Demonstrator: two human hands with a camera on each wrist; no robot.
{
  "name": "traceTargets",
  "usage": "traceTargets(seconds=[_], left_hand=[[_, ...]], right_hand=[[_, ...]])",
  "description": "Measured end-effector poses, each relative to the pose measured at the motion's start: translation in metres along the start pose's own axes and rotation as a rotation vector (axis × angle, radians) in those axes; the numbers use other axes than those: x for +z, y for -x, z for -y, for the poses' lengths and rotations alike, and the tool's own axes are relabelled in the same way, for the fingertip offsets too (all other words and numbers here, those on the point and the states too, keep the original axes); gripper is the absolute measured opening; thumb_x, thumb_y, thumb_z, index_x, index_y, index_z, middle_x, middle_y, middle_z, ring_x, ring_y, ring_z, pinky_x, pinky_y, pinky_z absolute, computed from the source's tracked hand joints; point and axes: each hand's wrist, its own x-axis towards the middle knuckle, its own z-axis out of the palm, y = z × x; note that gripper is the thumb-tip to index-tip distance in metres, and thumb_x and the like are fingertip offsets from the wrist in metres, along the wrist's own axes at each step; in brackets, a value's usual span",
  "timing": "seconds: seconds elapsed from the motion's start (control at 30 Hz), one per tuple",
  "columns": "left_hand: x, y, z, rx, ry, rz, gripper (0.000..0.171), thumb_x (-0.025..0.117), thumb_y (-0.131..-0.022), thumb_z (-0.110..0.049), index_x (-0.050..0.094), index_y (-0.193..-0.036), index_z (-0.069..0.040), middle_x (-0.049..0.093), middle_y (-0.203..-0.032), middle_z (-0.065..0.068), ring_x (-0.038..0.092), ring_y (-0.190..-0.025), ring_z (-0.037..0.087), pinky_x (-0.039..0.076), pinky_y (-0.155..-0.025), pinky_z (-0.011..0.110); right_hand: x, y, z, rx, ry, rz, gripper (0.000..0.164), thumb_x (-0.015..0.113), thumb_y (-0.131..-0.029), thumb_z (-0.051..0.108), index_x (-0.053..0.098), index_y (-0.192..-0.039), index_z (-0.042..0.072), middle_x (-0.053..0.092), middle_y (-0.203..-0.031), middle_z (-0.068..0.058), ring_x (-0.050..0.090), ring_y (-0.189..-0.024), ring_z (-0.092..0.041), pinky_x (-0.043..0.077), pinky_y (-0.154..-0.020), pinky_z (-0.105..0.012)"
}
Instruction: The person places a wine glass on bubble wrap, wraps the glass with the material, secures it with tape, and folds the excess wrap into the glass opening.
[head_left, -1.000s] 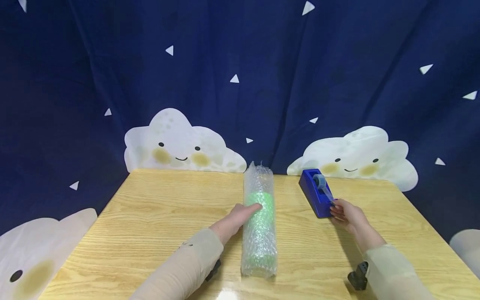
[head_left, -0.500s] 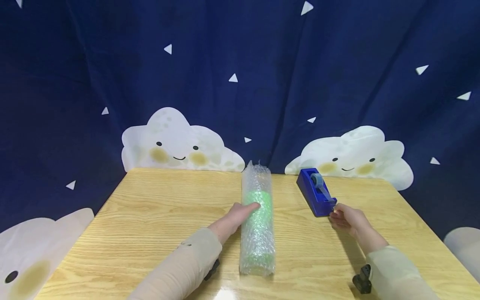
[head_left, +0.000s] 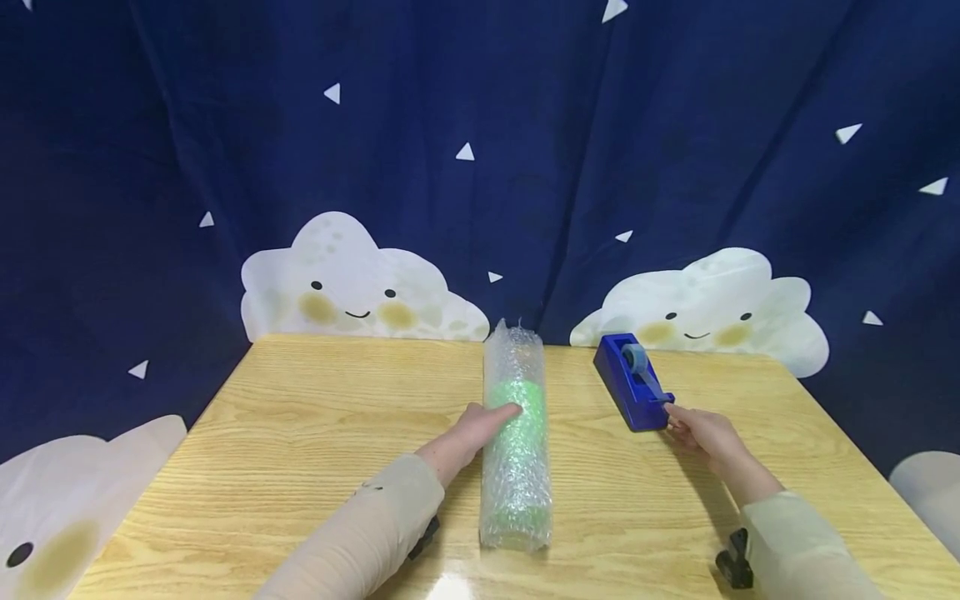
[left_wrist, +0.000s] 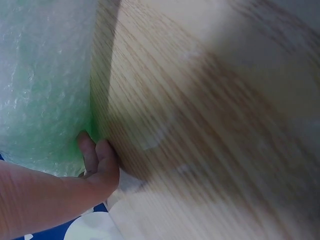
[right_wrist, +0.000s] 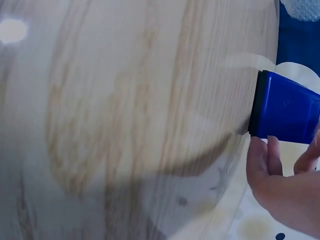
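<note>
A long bundle in bubble wrap (head_left: 516, 467), green showing through the wrap, lies lengthwise on the table. My left hand (head_left: 474, 429) holds it with the thumb over the top; in the left wrist view the fingers (left_wrist: 107, 165) curl at its lower side. To the right is a blue tape dispenser (head_left: 632, 392) carrying a roll of clear tape (head_left: 636, 360), whose strip runs down to the cutter at the front. My right hand (head_left: 701, 432) is at that cutter, thumb and fingertips pinching the tape end. In the right wrist view the right hand (right_wrist: 280, 185) is right beside the dispenser's blue body (right_wrist: 287, 107).
Both things stand on a light wooden table (head_left: 337, 400) whose far edge meets a dark blue curtain (head_left: 405, 167) printed with clouds and triangles. Bare wood lies between the bundle and the dispenser. Black wrist devices (head_left: 735, 560) hang beneath the sleeves.
My right hand draws down off the dispenser's front, then comes back up to the cutter with its fingertips close together. The left hand keeps its hold on the bundle; the head view shifts slightly.
</note>
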Motion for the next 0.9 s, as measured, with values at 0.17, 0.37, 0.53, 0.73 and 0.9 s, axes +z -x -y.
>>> traceTargets(seconds=[0.17, 0.37, 0.53, 0.73, 0.9], left_hand=[[0.0, -0.001, 0.001, -0.001, -0.003, -0.005, 0.099, 0.06, -0.081, -0.045, 0.01, -0.145, 0.011, 0.013, -0.151, 0.03, 0.018, -0.139, 0.046, 0.017, -0.115, 0.055], [0.0, 0.0, 0.0, -0.005, 0.001, 0.007, 0.1, 0.06, -0.081, -0.047, 0.009, -0.145, 0.01, 0.012, -0.152, 0.03, 0.017, -0.139, 0.046, 0.016, -0.115, 0.055], [0.001, 0.002, -0.002, -0.008, -0.003, 0.013, 0.1, 0.06, -0.081, -0.047, 0.008, -0.145, 0.01, 0.011, -0.152, 0.03, 0.016, -0.139, 0.046, 0.016, -0.114, 0.056], [0.0, 0.002, -0.002, -0.006, -0.007, 0.015, 0.1, 0.06, -0.081, -0.047, 0.008, -0.145, 0.01, 0.011, -0.152, 0.03, 0.016, -0.139, 0.046, 0.016, -0.114, 0.057], [0.001, 0.001, -0.001, -0.009, -0.004, 0.008, 0.1, 0.06, -0.081, -0.046, 0.008, -0.146, 0.01, 0.011, -0.152, 0.03, 0.016, -0.139, 0.046, 0.016, -0.115, 0.056]], right_hand=[[0.005, 0.002, 0.002, -0.058, -0.013, -0.038, 0.039, 0.053, -0.094, 0.021, 0.044, -0.057, 0.014, 0.053, -0.061, 0.01, 0.052, -0.058, 0.001, 0.052, -0.065, -0.016], [0.011, 0.002, 0.005, -0.103, -0.065, -0.072, 0.033, 0.05, -0.094, 0.012, 0.047, -0.062, 0.006, 0.062, -0.07, 0.006, 0.062, -0.064, 0.0, 0.056, -0.069, -0.018], [0.011, 0.0, 0.005, -0.147, 0.016, -0.108, 0.035, 0.048, -0.095, 0.009, 0.045, -0.06, 0.005, 0.06, -0.075, 0.007, 0.062, -0.066, 0.001, 0.056, -0.072, -0.02], [0.012, -0.001, 0.005, -0.175, 0.101, -0.137, 0.036, 0.048, -0.095, 0.008, 0.044, -0.059, 0.005, 0.062, -0.075, 0.004, 0.062, -0.065, 0.001, 0.057, -0.071, -0.022], [0.011, -0.003, 0.005, -0.18, 0.104, -0.127, 0.035, 0.048, -0.095, 0.007, 0.042, -0.06, 0.005, 0.063, -0.076, 0.001, 0.064, -0.066, 0.0, 0.057, -0.073, -0.023]])
